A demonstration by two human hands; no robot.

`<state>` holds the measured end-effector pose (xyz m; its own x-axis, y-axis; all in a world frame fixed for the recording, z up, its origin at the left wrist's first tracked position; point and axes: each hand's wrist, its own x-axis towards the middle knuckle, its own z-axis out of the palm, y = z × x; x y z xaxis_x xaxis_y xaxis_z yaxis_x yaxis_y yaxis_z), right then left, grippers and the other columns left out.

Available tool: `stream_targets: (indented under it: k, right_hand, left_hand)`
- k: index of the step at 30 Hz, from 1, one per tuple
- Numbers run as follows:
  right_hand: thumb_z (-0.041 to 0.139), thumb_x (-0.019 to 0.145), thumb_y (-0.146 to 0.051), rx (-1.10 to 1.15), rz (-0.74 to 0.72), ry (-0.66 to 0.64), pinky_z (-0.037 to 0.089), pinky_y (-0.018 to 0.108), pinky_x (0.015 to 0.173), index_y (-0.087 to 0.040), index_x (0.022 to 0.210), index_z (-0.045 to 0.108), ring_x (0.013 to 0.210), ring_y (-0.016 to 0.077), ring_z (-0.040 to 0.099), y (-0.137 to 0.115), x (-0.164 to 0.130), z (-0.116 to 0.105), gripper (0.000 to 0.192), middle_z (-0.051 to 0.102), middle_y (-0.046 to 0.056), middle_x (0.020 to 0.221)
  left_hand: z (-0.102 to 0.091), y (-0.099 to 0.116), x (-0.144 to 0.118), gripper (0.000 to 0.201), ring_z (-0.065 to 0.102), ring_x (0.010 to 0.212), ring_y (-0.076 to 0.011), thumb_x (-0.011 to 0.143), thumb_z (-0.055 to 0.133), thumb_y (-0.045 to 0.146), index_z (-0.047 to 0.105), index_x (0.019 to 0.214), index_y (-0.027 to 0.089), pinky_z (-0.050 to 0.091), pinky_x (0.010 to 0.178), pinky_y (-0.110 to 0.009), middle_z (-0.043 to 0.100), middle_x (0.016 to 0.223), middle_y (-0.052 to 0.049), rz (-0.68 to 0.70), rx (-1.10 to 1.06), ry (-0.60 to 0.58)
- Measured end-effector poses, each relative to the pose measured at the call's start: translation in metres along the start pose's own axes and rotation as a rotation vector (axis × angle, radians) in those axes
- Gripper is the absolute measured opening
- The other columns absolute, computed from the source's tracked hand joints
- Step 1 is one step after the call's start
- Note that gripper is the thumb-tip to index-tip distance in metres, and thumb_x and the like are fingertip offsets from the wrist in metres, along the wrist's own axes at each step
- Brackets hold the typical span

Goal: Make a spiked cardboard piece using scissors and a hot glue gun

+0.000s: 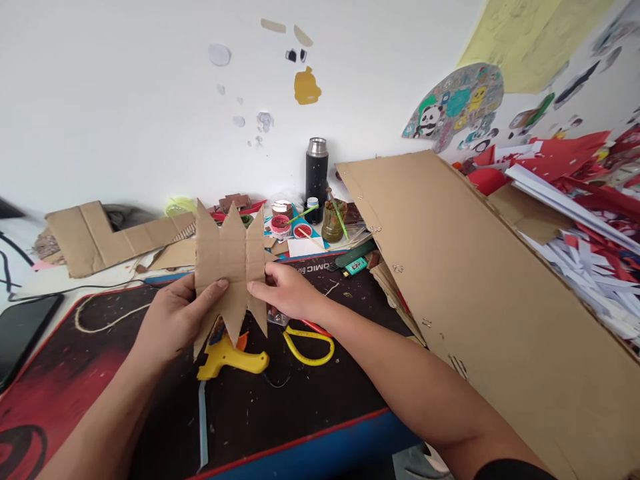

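Observation:
A piece of brown cardboard (233, 257) with pointed, zigzag ends at top and bottom is held upright above the desk. Along its left edge my left hand (173, 317) grips it, thumb on the front face. My right hand (285, 290) pinches the right edge, thumb in front. Vertical crease lines run down the cardboard. Below it lies a yellow glue gun (235, 360), its front part hidden behind the cardboard points. Just to the right are scissors with yellow handles (310, 347), their blades mostly hidden by my right hand and the cardboard.
A large cardboard sheet (480, 287) leans across the right side, beside a heap of red and white paper scraps (575, 200). Paint pots (281, 225), a black thermos (317, 173) and a brush jar (334, 220) stand at the back. A phone (30, 333) lies left.

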<state>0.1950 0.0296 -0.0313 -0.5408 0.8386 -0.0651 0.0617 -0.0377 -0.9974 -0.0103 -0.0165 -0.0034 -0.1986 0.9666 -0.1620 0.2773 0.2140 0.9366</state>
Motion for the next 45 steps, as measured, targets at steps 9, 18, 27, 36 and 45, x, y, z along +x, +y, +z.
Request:
stream_targets:
  k: [9, 18, 27, 36, 45]
  right_hand:
    - [0.070, 0.095, -0.028, -0.161, -0.070, 0.074, 0.052, 0.026, 0.070, -0.021, 0.100, 0.069, 0.089, 0.0204, 0.069, 0.011, 0.005, 0.001, 0.009, 0.077, 0.002, 0.099]
    - [0.067, 0.095, -0.033, -0.164, -0.076, 0.107, 0.050, 0.027, 0.071, -0.020, 0.098, 0.068, 0.084, 0.0197, 0.066, 0.011, 0.004, 0.001, 0.013, 0.074, 0.002, 0.094]
    - [0.066, 0.096, -0.025, -0.045, -0.054, 0.095, 0.053, 0.027, 0.067, -0.021, 0.101, 0.066, 0.082, 0.0200, 0.069, 0.003, 0.003, -0.003, 0.007, 0.074, 0.001, 0.093]
    - [0.065, 0.098, -0.024, 0.029, 0.038, -0.011, 0.047, 0.023, 0.050, -0.021, 0.097, 0.063, 0.059, 0.0142, 0.062, 0.005, 0.000, 0.001, 0.003, 0.069, -0.001, 0.082]
    - [0.066, 0.098, -0.024, 0.017, -0.012, -0.012, 0.057, 0.028, 0.071, -0.019, 0.104, 0.068, 0.086, 0.0207, 0.074, 0.010, 0.003, 0.001, 0.007, 0.079, 0.005, 0.104]
  left_hand:
    - [0.005, 0.007, -0.006, 0.051, 0.080, 0.080, -0.0366, 0.072, 0.078, 0.072, 0.077, 0.094, 0.026, 0.065, 0.062, -0.040, 0.085, 0.086, -0.007, 0.072, 0.175, 0.034]
    - [0.005, 0.002, -0.003, 0.064, 0.081, 0.078, -0.0357, 0.072, 0.083, 0.074, 0.077, 0.107, 0.021, 0.065, 0.061, -0.041, 0.086, 0.093, -0.010, -0.044, -0.006, -0.046]
    - [0.005, 0.003, -0.006, 0.058, 0.083, 0.080, -0.0361, 0.073, 0.091, 0.065, 0.080, 0.112, 0.023, 0.069, 0.066, -0.043, 0.087, 0.100, -0.010, -0.048, -0.127, -0.095]
    - [0.000, 0.003, -0.002, 0.052, 0.082, 0.077, -0.0347, 0.073, 0.090, 0.063, 0.080, 0.106, 0.024, 0.070, 0.067, -0.044, 0.086, 0.094, -0.008, -0.017, -0.102, -0.032]
    - [-0.002, 0.001, 0.000, 0.055, 0.083, 0.086, -0.0366, 0.072, 0.089, 0.067, 0.081, 0.106, 0.024, 0.070, 0.067, -0.040, 0.087, 0.094, -0.008, 0.023, -0.026, -0.032]
